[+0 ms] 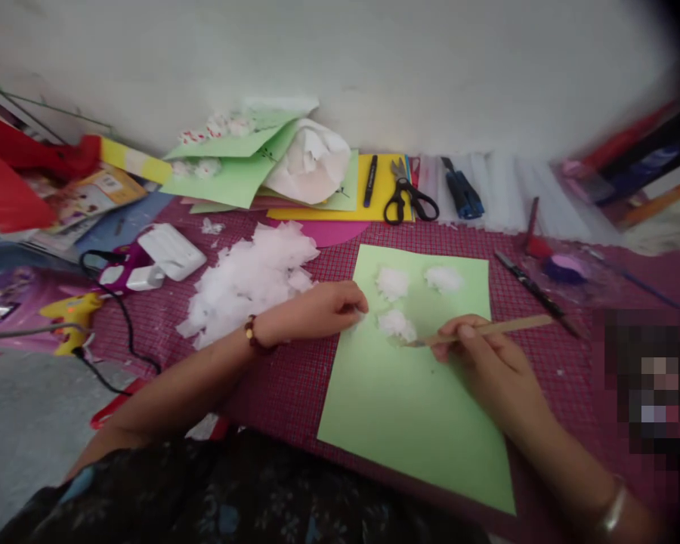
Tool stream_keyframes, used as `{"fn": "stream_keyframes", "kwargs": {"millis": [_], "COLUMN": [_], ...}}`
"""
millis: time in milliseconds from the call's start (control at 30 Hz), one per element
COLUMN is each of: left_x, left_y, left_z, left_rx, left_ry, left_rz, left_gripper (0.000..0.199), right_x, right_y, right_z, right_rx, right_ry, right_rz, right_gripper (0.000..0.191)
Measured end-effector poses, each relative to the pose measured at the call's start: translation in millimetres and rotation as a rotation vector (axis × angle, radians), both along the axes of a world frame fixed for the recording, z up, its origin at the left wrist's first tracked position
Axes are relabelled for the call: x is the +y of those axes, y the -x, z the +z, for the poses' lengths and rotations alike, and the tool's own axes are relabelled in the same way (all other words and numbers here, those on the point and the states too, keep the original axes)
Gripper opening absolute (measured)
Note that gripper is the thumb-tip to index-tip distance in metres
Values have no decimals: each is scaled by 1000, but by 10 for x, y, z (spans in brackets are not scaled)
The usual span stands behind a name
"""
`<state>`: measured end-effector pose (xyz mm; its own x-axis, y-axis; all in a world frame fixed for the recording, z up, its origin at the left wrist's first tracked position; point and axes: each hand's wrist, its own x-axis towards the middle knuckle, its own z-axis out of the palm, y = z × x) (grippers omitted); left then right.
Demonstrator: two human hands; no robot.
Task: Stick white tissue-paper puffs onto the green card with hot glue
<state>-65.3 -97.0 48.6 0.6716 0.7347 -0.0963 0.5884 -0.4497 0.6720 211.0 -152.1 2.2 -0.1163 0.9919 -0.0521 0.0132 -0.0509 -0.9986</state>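
Observation:
My right hand (487, 359) is closed around a paintbrush (515, 325) with a pale wooden handle. The brush tip touches or hovers just over a light green sheet of paper (413, 423), beside the lower white fluffy tuft (397, 325). Two more tufts, an upper left one (393, 282) and an upper right one (443, 279), sit on the same sheet. At the sheet's left edge, my left hand (340, 306) has its fingers curled together; a whitish bit shows at the fingertips, too small to name. Behind that forearm lies a heap of white tissue-like pieces (255, 272).
Behind the sheet are scissors (405, 196), a black marker (370, 181) and a blue-handled tool (463, 193). A craft knife (533, 291) lies to the right. At left are a yellow glue gun (71, 317) with cords and a white plug (173, 253). Green cards (227, 185) lean at the back.

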Motion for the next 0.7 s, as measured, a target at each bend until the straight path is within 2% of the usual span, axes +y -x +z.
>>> {"fn": "stream_keyframes", "kwargs": {"millis": [67,133,200,267,333,367,567,700], "left_x": [11,135,349,566,694,713,511,458], "left_y": [106,282,481,643,727,739,702,768], "left_z": [182,353,466,513,510,498,348,204], "left_rx": [143,253,289,298,319,334,501,540], "left_ry": [-88,-128,-180,-257,-285,-276,-185,-231], "left_rz": [-141,-154,-8,214,279,269,37,-1], "left_gripper": [23,24,22,21,20,18,18,22], "right_x": [4,8,13,17,17,16,9,11], "right_y": [1,3,1,-6,-15,-20,-25,-19], "right_z": [29,61,77,74,61,54,55,66], "right_rx": [-38,-69,-77,-69,-54,-48,-50,-37], "right_ry": [-13,-21,-16,-2,17,25,34,15], "right_rz": [6,5,5,3,-4,-6,7,1], "right_gripper": [27,28,28,28,27,27,27,27]}}
